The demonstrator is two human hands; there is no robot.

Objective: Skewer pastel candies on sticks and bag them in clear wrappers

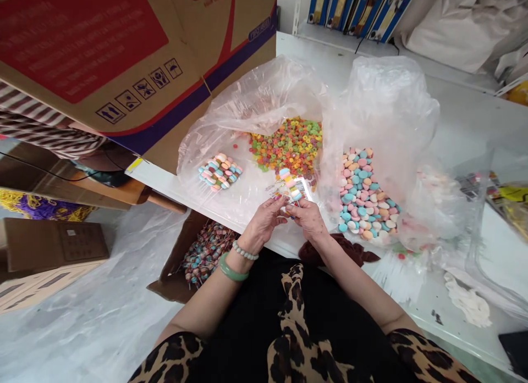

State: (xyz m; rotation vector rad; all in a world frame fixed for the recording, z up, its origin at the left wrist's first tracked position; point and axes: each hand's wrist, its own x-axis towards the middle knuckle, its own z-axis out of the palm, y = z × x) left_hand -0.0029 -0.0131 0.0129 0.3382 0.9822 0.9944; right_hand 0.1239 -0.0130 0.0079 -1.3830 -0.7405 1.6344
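Observation:
In front of my body, both hands meet over the near edge of the plastic sheet. Between them stands a candy skewer [287,178] strung with pastel pieces and small rings. My left hand [268,221] is closed, pinching its lower part, and my right hand [307,217] grips it from the other side. Fingers hide the lower end. Just beyond lies a heap of colourful ring candies [292,144]. To the right is a pile of round pastel candies [363,199] in clear plastic. Several filled skewers [220,172] lie stacked at the left.
A large cardboard box [173,92] looms at the left, with a striped sleeve [45,119] behind it. Below the table edge, an open carton [173,281] holds many skewers. White sticks [398,276] and a crumpled white glove [468,300] lie at right. Blue binders [358,12] fill a shelf.

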